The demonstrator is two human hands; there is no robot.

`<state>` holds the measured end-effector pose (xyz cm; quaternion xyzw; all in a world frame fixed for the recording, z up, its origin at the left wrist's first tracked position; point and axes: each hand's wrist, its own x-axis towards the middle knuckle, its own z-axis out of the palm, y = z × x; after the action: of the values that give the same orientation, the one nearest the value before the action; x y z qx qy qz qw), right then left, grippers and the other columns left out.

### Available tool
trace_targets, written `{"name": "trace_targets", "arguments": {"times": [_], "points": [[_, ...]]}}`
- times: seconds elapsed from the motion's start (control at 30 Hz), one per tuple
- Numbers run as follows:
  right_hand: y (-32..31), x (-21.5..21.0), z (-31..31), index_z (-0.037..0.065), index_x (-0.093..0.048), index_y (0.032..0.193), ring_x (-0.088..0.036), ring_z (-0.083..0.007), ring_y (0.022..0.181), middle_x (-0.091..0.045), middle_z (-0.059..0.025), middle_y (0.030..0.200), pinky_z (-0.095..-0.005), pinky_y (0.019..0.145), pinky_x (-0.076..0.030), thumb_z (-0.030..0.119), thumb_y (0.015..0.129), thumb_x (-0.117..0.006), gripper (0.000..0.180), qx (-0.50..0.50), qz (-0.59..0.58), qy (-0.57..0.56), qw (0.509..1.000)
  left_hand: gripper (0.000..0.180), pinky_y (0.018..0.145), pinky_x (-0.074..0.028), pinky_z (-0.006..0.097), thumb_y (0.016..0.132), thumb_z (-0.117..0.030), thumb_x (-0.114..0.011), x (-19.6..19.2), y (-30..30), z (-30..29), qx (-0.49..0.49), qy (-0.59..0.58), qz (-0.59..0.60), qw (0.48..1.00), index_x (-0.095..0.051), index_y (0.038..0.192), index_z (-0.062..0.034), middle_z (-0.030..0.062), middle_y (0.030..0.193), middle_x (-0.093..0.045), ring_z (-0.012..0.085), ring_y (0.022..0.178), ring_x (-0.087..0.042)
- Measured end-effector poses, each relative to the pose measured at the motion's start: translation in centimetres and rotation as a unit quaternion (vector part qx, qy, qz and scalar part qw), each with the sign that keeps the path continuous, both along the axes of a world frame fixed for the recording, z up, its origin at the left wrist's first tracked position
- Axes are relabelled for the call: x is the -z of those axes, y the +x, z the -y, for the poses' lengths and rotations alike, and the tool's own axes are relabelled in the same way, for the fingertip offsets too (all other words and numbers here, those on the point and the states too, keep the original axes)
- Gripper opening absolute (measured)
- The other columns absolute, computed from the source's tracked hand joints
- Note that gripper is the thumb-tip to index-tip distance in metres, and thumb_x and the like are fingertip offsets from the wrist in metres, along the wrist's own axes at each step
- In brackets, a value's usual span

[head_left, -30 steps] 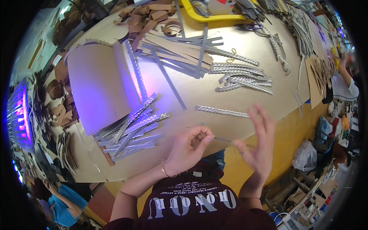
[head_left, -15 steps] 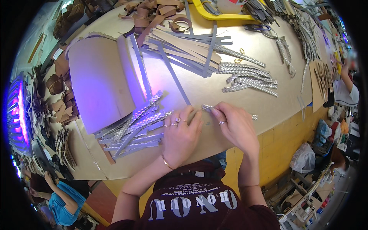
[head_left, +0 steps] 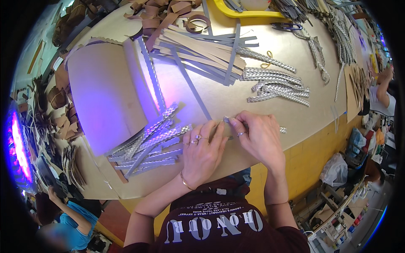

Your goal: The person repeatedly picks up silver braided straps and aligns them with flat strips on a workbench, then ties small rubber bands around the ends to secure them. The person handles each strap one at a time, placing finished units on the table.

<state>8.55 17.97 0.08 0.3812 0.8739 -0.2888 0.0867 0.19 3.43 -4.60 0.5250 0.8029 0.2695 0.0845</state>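
My right hand (head_left: 262, 135) pinches a silver braided strip between thumb and fingers. One end of this braided strip (head_left: 226, 119) pokes out left of the thumb; a silver braided piece (head_left: 283, 130) shows beyond the hand's right side, perhaps its other end. My left hand (head_left: 202, 145) is close by, fingers bent and drawn together, fingertips near the strip's end. What it holds, if anything, is hidden. Against its left side lies a loose pile of silver braided strips (head_left: 162, 134) mixed with flat grey ones.
A curved tan sheet (head_left: 103, 92) stands at the left. Flat grey and tan strips (head_left: 202, 52) lie at the far middle, beside bundled silver braids (head_left: 278, 86). Brown leather offcuts (head_left: 164, 17) and a yellow tray (head_left: 249, 14) sit at the back. A grey strip (head_left: 190, 82) crosses the table.
The strip end at my right fingertips now shows shorter and more tilted. My left hand has shifted slightly right and down. The view has moved a little.
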Motion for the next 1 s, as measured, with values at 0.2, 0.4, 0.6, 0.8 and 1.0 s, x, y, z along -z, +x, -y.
{"name": "trace_targets", "arguments": {"times": [0.2,0.4,0.6,0.8,1.0], "points": [[-0.1,-0.1,0.0,0.009,-0.071,0.086,-0.062,-0.0324,0.062,-0.063,-0.0098,0.060,-0.0419,0.073,-0.041,0.028,0.094,-0.063,0.022,0.001,-0.002,0.004,1.000,0.045,0.090,-0.037,0.039,0.082,-0.019,-0.075,-0.2,-0.1,0.0,-0.001,-0.001,-0.007,1.000,-0.065,0.125,-0.0104,0.0042,0.116,-0.059,0.0235,0.103,-0.053],[0.0,0.1,0.2,0.010,-0.071,0.085,-0.062,-0.0317,0.063,-0.064,-0.0103,0.061,-0.0416,0.073,-0.041,0.027,0.093,-0.063,0.021,-0.009,-0.005,0.023,1.000,0.049,0.091,-0.036,0.039,0.083,-0.022,-0.074,0.0,0.3,-0.3,0.016,-0.046,-0.053,0.997,-0.063,0.129,-0.0120,0.0042,0.117,-0.058,0.0218,0.099,-0.054],[1.1,-0.3,0.2,0.010,-0.070,0.084,-0.062,-0.0311,0.061,-0.063,-0.0096,0.061,-0.0420,0.074,-0.042,0.028,0.091,-0.067,0.020,0.015,0.004,0.047,0.999,0.052,0.089,-0.038,0.037,0.083,-0.024,-0.072,0.0,0.7,-0.4,0.039,-0.075,-0.165,0.983,-0.061,0.131,-0.0072,0.0057,0.118,-0.057,0.0207,0.098,-0.054],[4.3,-1.0,-2.5,0.005,-0.069,0.082,-0.059,-0.0281,0.056,-0.058,-0.0101,0.056,-0.0401,0.071,-0.043,0.026,0.090,-0.069,0.022,0.095,0.038,-0.088,0.991,0.054,0.087,-0.040,0.037,0.083,-0.025,-0.072,-0.3,0.8,-0.6,0.058,-0.093,-0.198,0.974,-0.060,0.131,-0.0030,0.0075,0.119,-0.057,0.0210,0.098,-0.054],[5.4,-0.4,-2.7,0.006,-0.071,0.082,-0.057,-0.0316,0.065,-0.063,-0.0105,0.069,-0.0425,0.072,-0.037,0.028,0.092,-0.062,0.026,0.020,-0.017,-0.059,0.998,0.053,0.086,-0.041,0.037,0.085,-0.026,-0.072,-0.3,0.8,-0.6,0.063,-0.101,-0.200,0.972,-0.060,0.131,-0.0033,0.0080,0.120,-0.057,0.0216,0.099,-0.055]]}}
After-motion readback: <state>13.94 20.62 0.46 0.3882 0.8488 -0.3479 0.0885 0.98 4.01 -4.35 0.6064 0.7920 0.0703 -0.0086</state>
